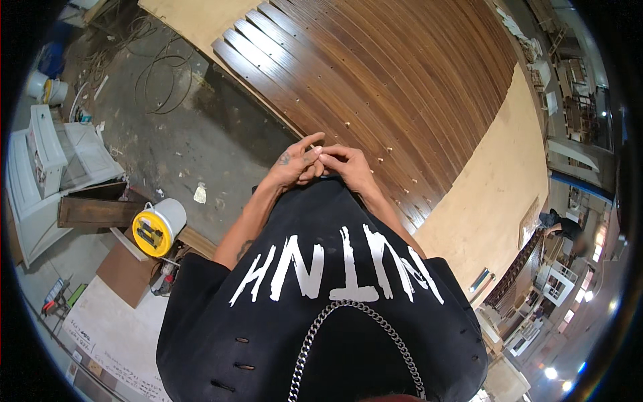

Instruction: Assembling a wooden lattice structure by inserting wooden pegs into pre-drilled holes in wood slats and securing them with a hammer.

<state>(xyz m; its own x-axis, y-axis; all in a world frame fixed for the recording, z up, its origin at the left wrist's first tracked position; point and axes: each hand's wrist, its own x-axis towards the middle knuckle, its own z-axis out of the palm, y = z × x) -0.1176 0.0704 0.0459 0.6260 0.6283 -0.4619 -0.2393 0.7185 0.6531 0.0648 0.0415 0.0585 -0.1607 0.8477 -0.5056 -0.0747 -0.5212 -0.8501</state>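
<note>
My left hand (295,165) and my right hand (347,167) meet at the near edge of a table, in front of my black shirt. Both have thumb and fingertips pinched together around something tiny and pale that I cannot make out. Just beyond them lie several long, glossy brown wooden boards (375,87), set side by side with small drilled holes. Small pale pegs (390,149) stick up from some of the holes, close to my right hand.
The boards rest on a light plywood tabletop (485,174). On the floor to the left are a white bucket with a yellow lid (153,228), a brown wooden panel (100,212), white furniture parts (48,151) and coiled cable (163,84). Another person (566,226) is at the far right.
</note>
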